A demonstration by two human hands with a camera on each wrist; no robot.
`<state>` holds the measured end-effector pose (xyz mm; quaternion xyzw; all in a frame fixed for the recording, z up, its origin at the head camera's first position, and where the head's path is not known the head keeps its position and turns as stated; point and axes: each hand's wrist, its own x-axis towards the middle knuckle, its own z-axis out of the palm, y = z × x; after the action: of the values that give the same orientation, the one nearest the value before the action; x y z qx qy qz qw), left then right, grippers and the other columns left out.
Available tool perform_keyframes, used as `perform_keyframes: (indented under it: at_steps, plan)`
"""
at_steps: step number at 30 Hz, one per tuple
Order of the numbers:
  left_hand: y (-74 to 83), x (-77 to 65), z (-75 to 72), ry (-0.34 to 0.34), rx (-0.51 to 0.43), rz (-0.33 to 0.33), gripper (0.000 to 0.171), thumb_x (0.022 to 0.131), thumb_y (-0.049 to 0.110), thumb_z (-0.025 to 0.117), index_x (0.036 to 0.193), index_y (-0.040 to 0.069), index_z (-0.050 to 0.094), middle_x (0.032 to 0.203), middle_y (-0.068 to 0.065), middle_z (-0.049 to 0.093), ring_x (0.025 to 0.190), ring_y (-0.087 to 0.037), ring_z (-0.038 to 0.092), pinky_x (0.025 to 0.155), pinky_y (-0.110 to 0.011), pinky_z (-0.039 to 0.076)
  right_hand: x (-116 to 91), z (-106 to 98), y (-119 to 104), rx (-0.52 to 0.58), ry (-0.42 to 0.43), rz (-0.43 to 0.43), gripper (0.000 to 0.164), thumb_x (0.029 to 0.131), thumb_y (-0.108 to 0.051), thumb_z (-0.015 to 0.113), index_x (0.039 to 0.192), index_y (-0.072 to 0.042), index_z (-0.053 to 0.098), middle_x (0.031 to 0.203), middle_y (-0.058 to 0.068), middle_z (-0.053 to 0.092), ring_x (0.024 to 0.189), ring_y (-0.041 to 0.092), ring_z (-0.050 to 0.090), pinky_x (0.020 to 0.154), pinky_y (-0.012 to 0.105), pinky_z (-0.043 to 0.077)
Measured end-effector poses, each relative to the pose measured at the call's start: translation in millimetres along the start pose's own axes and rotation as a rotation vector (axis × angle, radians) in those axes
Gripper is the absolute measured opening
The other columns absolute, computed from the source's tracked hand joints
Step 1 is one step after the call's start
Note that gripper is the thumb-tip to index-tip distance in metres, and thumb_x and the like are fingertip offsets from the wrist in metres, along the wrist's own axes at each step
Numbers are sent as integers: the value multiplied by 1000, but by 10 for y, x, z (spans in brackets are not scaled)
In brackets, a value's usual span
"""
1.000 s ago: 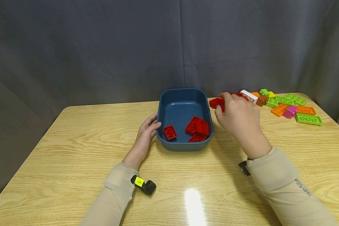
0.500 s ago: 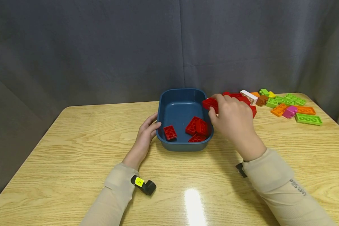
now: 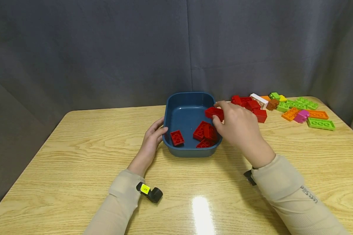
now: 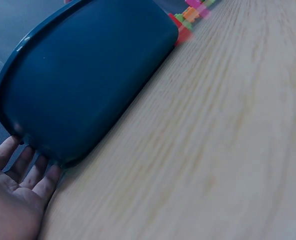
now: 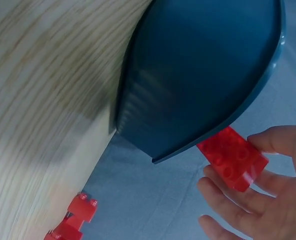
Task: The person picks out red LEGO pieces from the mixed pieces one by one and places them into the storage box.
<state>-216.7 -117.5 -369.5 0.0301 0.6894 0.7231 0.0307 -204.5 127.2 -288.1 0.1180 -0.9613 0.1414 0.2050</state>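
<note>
A dark blue plastic bin (image 3: 191,152) stands on the table with several red toy bricks inside, among them one brick (image 3: 177,138) at its near left. My left hand (image 3: 152,139) holds the bin's left side, thumb at the rim. In the left wrist view the fingers (image 4: 35,175) touch the outer wall. Over the bin's right rim, my right hand (image 3: 238,125) pinches a red building brick (image 3: 214,113) between thumb and fingers. The right wrist view shows the held brick (image 5: 233,159) studs visible, its far end hidden behind the bin wall (image 5: 188,75).
Right of the bin lie more red bricks (image 3: 259,115) and a white brick (image 3: 259,100). Farther right are several green, orange, brown and yellow bricks, with a pink brick (image 3: 301,116) among them. A grey curtain (image 3: 120,58) hangs behind the wooden table (image 3: 85,156).
My right hand has moved left with the red brick, from beside the bin to over its right rim. More red bricks on the table are uncovered. The left hand stays put.
</note>
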Motion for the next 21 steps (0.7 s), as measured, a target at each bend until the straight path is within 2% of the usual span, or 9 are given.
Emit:
perform_keyframes:
  at_steps: [4,9,13,21]
  plan:
    - [-4,1,-5,0,-1,1,52,92,22,48,142,11,40,150,-8,37,124,-27,47,114,-44,33,-2,6,-23,25,-41,-17,37,83,-26,60,116,-9,62,114,13,70,71,29,59,59,44,51]
    - [-15,8,-9,1,2,-5,51,92,22,48,142,12,41,150,-8,38,125,-26,47,114,-44,33,-8,24,-48,14,-84,-47,36,84,-27,60,116,-10,62,110,11,71,70,23,60,54,38,50]
    - [-14,10,-7,0,2,-4,52,92,22,49,142,12,41,150,-8,37,125,-26,46,114,-44,33,-10,37,-65,3,-114,-68,37,84,-29,60,116,-10,62,107,11,72,75,22,62,54,39,53]
    - [-7,-6,-14,-4,23,-10,52,93,25,48,143,14,39,151,-7,36,127,-25,45,115,-46,31,-37,87,-101,-26,-198,-200,36,85,-28,60,117,-10,62,101,10,73,83,26,65,65,45,56]
